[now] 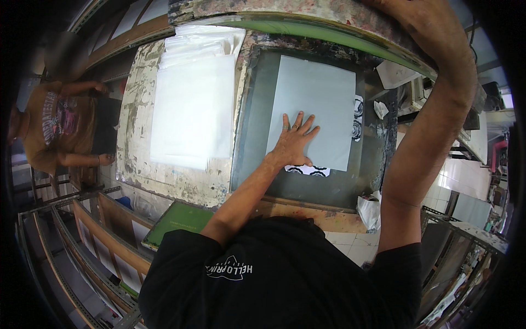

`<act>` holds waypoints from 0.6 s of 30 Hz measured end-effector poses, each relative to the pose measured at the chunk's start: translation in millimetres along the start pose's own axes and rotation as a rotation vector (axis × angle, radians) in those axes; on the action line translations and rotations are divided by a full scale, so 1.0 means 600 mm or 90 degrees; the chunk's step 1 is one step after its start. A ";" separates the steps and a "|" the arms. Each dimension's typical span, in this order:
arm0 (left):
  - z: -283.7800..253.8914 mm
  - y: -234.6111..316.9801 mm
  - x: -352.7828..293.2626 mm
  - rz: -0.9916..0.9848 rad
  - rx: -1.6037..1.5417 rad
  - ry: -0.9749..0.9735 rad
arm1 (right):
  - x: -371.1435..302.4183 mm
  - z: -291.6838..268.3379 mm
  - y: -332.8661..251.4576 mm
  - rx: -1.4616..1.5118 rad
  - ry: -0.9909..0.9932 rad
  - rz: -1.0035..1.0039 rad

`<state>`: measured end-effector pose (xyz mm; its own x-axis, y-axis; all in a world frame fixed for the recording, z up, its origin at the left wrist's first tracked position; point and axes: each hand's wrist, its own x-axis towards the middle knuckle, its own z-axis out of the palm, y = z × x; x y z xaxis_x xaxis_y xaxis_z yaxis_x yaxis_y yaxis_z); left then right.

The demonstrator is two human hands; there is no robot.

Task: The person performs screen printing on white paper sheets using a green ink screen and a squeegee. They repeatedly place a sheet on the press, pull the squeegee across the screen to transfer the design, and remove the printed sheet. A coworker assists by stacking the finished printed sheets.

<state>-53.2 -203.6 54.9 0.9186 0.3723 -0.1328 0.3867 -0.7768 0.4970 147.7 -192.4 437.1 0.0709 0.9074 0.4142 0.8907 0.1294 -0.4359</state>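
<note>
My left hand (296, 141) lies flat with its fingers spread on a pale grey-white sheet (320, 90). This sheet is on a dark, glassy printing bed (257, 109). Black-and-white printed patterns (357, 118) peek out past its right edge and below its lower edge. At the upper right, my right hand (424, 24) grips the end of a paint-stained wooden screen frame (329, 13), which has a green strip along its underside. The frame is raised over the far side of the bed, and the tips of my right fingers are cut off by the picture edge.
Left of the bed, a stack of white sheets (192, 109) rests on a paint-worn board (137, 120). Another person (66, 123) stands at the far left. Wooden frames fill a metal rack (82, 236) at lower left. Crumpled white material (370, 213) hangs by the bed's near right corner.
</note>
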 end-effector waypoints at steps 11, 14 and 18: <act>-0.057 0.018 -0.027 0.012 -0.089 0.206 | -0.021 -0.018 -0.069 -0.074 -0.091 0.116; -0.128 0.033 -0.083 0.021 -0.428 0.513 | -0.080 0.013 -0.037 -0.115 -0.022 0.003; -0.199 0.074 -0.178 0.054 -0.897 0.752 | -0.219 0.115 -0.042 -0.090 0.057 -0.086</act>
<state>-143.8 -217.0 193.4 0.1592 0.9628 0.2184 -0.5712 -0.0906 0.8158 84.9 -287.2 338.3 -0.0197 0.8456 0.5335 0.9483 0.1849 -0.2581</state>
